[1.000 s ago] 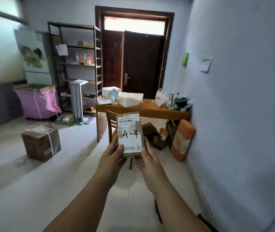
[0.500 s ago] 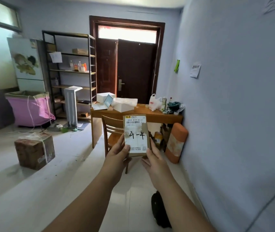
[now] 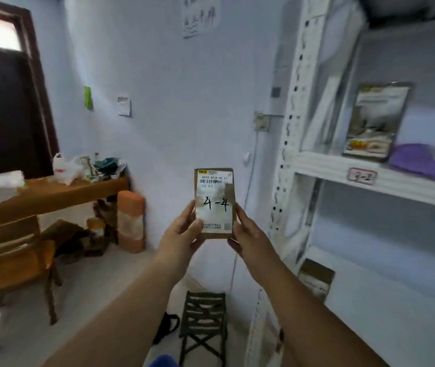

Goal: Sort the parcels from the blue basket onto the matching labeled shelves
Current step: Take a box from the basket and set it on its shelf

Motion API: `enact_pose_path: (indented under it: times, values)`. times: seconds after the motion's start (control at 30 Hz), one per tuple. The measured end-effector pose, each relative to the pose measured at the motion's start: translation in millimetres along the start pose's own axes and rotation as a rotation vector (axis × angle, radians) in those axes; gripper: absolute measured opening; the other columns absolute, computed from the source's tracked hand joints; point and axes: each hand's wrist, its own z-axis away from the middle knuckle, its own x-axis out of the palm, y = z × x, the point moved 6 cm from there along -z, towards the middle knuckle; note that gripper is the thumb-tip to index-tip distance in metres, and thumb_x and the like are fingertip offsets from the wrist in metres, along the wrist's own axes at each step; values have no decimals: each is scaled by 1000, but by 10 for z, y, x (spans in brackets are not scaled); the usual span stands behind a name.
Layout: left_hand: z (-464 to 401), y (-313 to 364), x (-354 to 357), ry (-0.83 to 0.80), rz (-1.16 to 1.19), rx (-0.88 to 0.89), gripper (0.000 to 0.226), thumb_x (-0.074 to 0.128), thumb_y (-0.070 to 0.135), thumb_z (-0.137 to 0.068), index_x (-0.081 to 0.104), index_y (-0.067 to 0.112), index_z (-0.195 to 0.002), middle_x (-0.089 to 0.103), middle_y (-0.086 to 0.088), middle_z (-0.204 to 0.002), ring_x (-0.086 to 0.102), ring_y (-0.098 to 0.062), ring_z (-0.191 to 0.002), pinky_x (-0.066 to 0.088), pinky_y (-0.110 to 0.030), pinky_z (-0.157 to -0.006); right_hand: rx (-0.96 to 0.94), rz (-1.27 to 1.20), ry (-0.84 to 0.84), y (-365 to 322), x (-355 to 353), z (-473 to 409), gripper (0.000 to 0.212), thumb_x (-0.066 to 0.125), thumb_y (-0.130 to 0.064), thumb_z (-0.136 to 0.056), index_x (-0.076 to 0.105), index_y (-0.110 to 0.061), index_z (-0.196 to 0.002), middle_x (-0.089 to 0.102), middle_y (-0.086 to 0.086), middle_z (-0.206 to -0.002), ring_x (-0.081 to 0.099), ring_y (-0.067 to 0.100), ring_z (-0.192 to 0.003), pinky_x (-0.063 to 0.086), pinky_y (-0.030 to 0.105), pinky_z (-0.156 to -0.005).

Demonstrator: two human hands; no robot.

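Observation:
I hold a small brown parcel upright in front of me, its white label marked "4-4" in black. My left hand grips its lower left edge and my right hand its lower right edge. A white metal shelf unit stands at the right. One shelf edge carries a small tag with blurred writing. On that shelf stand a flat parcel and a purple bag. A brown parcel lies on the shelf below. A blue edge shows at the bottom.
A wooden table with bags and a white box stands at the left, with a wooden chair before it. An orange roll leans by the wall. A small dark stool stands on the floor under my arms. The dark door is far left.
My view has swung to the right: the door and table slid left and the white shelf unit came into view. Both hands still hold the "4-4" parcel the same way.

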Motion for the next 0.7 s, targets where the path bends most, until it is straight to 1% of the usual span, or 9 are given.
enact_pose_path:
  times: [0.07, 0.13, 0.2, 0.3, 0.37, 0.43, 0.5, 0.63, 0.7]
  values:
    - [92, -119, 522, -149, 22, -28, 45, 50, 8, -96, 52, 30, -136, 69, -6, -122, 67, -24, -111, 57, -33, -88, 0, 44, 114, -116, -457, 379, 45, 41, -25, -104, 36, -42, -146, 57, -5, -133, 56, 6, -117, 49, 17, -95]
    - [268, -205, 1101, -309, 57, -45, 49, 55, 11, -91, 51, 29, -137, 66, -8, -125, 64, -27, -115, 54, -39, -95, -4, 70, 247, -248, -935, 796, 45, 43, -26, -104, 38, -44, -144, 60, -12, -127, 57, 5, -116, 48, 22, -99]
    - [436, -327, 1553, -396, 89, -60, 50, 54, 10, -92, 50, 27, -139, 64, -8, -130, 62, -28, -119, 53, -40, -96, -8, 109, 344, -388, -1288, 1202, 42, 46, -29, -103, 41, -52, -138, 62, -15, -126, 60, 4, -113, 50, 26, -99]
    - [815, -492, 2296, -550, 72, -64, 47, 47, 6, -98, 48, 29, -139, 62, -9, -133, 60, -28, -121, 53, -38, -95, 5, 143, 481, -601, -1793, 1930, 41, 46, -29, -103, 40, -56, -133, 63, -19, -124, 59, 3, -115, 49, 19, -96]
    - [1039, -549, 2737, -596, 36, -35, 46, 47, 9, -100, 47, 31, -140, 61, -3, -134, 58, -23, -124, 56, -30, -91, -2, 162, 550, -769, -2077, 2361, 42, 46, -29, -103, 39, -56, -135, 63, -18, -127, 57, 4, -119, 47, 20, -99]
    - [1292, -550, 3172, -653, 70, -35, 45, 48, 11, -99, 48, 31, -139, 65, 2, -130, 60, -19, -121, 56, -25, -87, -18, 177, 623, -902, -2364, 2776, 41, 45, -28, -103, 42, -57, -132, 64, -17, -126, 57, 3, -120, 47, 21, -102]
    - [1559, -555, 3588, -722, 91, -51, 46, 49, 11, -98, 48, 32, -139, 66, 4, -128, 62, -18, -120, 54, -25, -90, -37, 184, 688, -1046, -2602, 3192, 42, 44, -25, -104, 43, -57, -130, 65, -18, -124, 59, 3, -118, 47, 21, -100]
    - [2159, -550, 4355, -825, 159, -95, 44, 51, 7, -96, 53, 34, -132, 68, 5, -124, 65, -15, -115, 55, -24, -90, -64, 200, 787, -1248, -3064, 3991, 43, 45, -25, -104, 45, -59, -129, 59, -12, -135, 54, 7, -126, 45, 26, -104]
    - [2450, -598, 4698, -847, 178, -110, 48, 52, 7, -95, 51, 30, -137, 68, 4, -125, 63, -17, -117, 52, -31, -96, -67, 220, 817, -1348, -3283, 4368, 43, 45, -25, -104, 47, -63, -124, 59, -12, -135, 53, 8, -127, 44, 29, -107]
